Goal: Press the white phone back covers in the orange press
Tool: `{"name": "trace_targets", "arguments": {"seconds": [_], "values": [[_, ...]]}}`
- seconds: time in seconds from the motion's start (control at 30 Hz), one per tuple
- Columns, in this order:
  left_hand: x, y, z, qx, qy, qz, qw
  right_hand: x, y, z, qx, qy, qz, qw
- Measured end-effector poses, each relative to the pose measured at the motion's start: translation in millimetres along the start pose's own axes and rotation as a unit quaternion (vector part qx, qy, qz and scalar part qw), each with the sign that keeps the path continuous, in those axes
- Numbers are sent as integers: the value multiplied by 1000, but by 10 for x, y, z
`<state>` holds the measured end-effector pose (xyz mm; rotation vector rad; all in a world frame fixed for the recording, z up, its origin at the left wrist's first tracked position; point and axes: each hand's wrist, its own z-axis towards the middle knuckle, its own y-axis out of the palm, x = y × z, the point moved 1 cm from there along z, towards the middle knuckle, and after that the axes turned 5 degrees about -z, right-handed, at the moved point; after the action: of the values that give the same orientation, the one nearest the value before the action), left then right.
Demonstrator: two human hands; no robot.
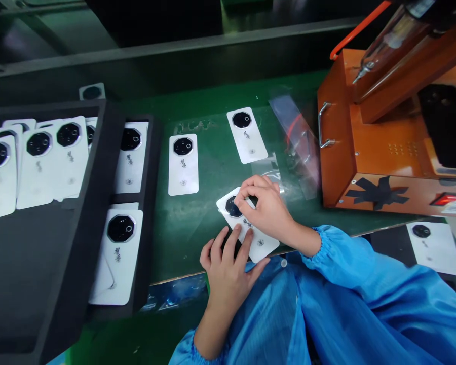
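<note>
A white phone back cover (266, 247) with a dark camera window lies tilted on the green mat near the front edge. My left hand (226, 263) has its fingers spread, with fingertips resting on the cover's lower part. My right hand (268, 208) is over the upper end, thumb and forefinger pinched together at the camera window. Whatever is between those fingertips is too small to make out. Two like covers lie flat beyond my hands, one upright cover (183, 175) to the left and one slanted cover (249, 139) farther back.
To the left, black foam trays (110, 152) hold several white covers. An orange machine (336, 126) with a metal handle stands at the right. Clear plastic film (300, 142) lies beside it. More covers (435, 248) sit at the lower right.
</note>
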<state>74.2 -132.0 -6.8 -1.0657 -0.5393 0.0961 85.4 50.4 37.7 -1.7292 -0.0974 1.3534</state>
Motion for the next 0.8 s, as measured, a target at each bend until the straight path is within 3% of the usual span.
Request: {"name": "trace_targets", "arguments": {"seconds": [0.8], "values": [[-20, 1, -9, 12, 7, 5, 1000, 167, 118, -24, 63, -60, -95, 992]]}}
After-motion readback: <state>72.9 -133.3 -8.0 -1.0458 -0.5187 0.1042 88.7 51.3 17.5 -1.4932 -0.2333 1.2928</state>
